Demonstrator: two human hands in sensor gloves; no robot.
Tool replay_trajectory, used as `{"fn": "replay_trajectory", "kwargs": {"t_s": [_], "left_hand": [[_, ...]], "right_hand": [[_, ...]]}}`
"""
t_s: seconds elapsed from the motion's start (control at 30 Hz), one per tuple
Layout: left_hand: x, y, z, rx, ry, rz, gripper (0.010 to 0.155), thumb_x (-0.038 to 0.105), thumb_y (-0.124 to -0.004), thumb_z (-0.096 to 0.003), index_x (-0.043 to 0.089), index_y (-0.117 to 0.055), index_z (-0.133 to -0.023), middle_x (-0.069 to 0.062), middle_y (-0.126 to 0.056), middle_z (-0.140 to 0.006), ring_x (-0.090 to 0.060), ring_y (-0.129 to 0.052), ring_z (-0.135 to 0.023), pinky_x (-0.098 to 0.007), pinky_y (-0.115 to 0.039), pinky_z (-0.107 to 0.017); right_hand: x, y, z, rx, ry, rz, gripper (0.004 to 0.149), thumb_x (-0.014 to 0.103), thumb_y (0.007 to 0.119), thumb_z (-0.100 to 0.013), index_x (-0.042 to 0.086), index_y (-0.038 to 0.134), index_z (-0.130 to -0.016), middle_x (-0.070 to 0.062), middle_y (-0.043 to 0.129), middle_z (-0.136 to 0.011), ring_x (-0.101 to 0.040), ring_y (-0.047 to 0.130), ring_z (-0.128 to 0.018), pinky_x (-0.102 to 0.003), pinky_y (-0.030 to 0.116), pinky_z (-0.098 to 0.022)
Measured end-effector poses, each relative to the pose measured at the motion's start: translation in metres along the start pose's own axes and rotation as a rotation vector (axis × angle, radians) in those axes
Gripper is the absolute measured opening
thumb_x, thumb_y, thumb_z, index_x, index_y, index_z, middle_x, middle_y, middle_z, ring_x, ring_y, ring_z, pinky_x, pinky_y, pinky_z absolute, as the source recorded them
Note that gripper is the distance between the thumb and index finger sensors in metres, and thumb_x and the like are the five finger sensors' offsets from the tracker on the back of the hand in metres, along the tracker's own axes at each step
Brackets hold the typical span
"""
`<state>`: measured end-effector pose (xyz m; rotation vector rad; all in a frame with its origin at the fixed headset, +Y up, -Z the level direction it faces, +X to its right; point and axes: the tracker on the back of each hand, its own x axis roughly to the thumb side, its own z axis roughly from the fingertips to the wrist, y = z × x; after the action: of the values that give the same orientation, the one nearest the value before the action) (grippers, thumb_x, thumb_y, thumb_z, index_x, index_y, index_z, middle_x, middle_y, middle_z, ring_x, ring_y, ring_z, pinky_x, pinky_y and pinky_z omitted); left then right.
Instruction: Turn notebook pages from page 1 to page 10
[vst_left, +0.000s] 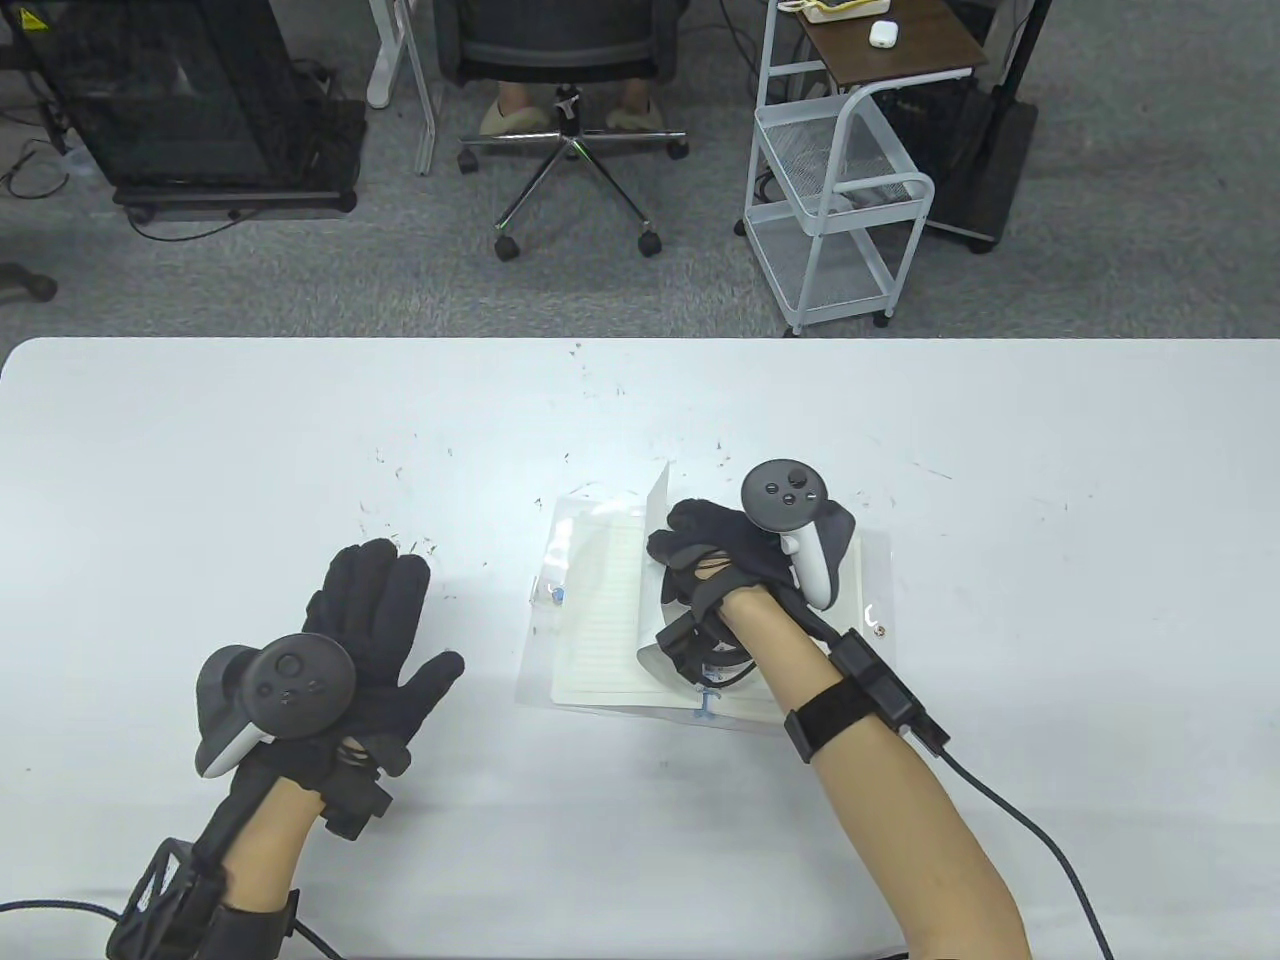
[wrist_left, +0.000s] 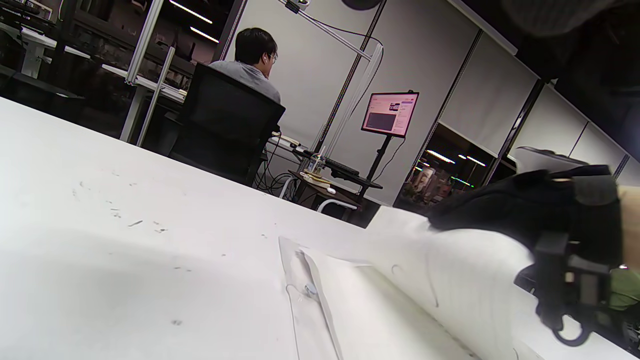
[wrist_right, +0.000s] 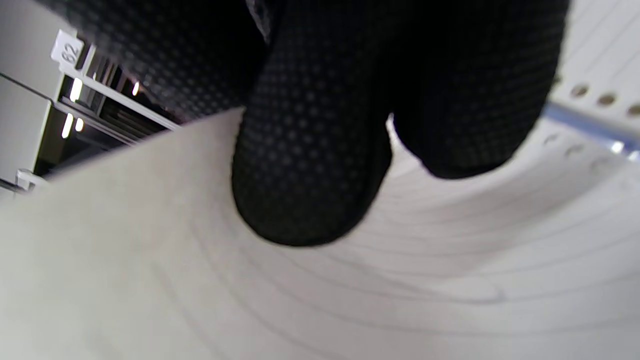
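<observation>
"What's up past the table?"

"A black chair (vst_left: 565, 60) at the top middle, with somebody's feet (vst_left: 510, 115) under it. A white wire cart (vst_left: 835, 200) stands at the upper right."

"And upper left?"

"A big dark cabinet (vst_left: 165, 95)."

The right hand (vst_left: 745, 560) covers the middle and right-hand leaves of the notebook (vst_left: 600, 610) in the table view, so page numbers cannot be read there; printed lines on the exposed left page are too fine to make out; in the right wrist view the fingertips (wrist_right: 307, 190) fill the upper frame, blurred, cut off at the top edge, and the lifted page (wrist_right: 150, 260) runs off the bottom and left edges; the bench (vst_left: 200, 450) is cropped at both sides.
</observation>
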<state>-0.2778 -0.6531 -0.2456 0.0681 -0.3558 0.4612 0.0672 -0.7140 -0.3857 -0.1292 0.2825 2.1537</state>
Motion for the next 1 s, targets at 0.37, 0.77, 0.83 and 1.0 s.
{"fn": "replay_trajectory", "kwargs": {"t_s": [0.37, 0.77, 0.83, 1.0], "left_hand": [[0.001, -0.001, -0.001, -0.016, -0.004, -0.005, 0.088, 0.069, -0.065, -0.0447, 0.022, -0.036, -0.114, -0.012, -0.022, -0.119, -0.049, -0.02, -0.114, -0.071, -0.033, -0.074], [0.001, -0.003, -0.001, -0.026, 0.0, -0.009, 0.088, 0.069, -0.065, -0.0446, 0.022, -0.036, -0.113, -0.012, -0.023, -0.119, -0.049, -0.02, -0.114, -0.071, -0.034, -0.074], [0.001, -0.002, -0.001, -0.024, 0.0, -0.009, 0.089, 0.069, -0.065, -0.0442, 0.022, -0.036, -0.114, -0.012, -0.023, -0.119, -0.049, -0.02, -0.114, -0.071, -0.034, -0.074], [0.001, -0.002, -0.001, -0.022, -0.001, -0.013, 0.089, 0.069, -0.065, -0.0442, 0.022, -0.036, -0.113, -0.012, -0.023, -0.119, -0.049, -0.02, -0.114, -0.071, -0.034, -0.074]], "right_hand": [[-0.004, 0.055, -0.021, 0.088, 0.029, 0.17, 0.06, 0.033, 0.091, -0.042, 0.003, 0.065, -0.087, -0.011, 0.1, -0.06, -0.009, 0.111, -0.028, -0.037, 0.094, -0.027], [-0.009, 0.029, -0.005, 0.058, -0.041, 0.136, 0.067, 0.049, 0.082, -0.047, 0.001, 0.061, -0.089, -0.018, 0.096, -0.067, -0.018, 0.111, -0.035, -0.043, 0.092, -0.03], [-0.014, 0.015, -0.001, 0.028, -0.044, 0.13, 0.068, 0.049, 0.082, -0.047, 0.001, 0.06, -0.09, -0.019, 0.095, -0.068, -0.019, 0.111, -0.036, -0.044, 0.091, -0.031], [-0.033, -0.031, 0.013, -0.105, -0.067, 0.154, 0.073, 0.051, 0.083, -0.046, 0.003, 0.055, -0.093, -0.023, 0.088, -0.077, -0.028, 0.107, -0.049, -0.05, 0.087, -0.038]]}}
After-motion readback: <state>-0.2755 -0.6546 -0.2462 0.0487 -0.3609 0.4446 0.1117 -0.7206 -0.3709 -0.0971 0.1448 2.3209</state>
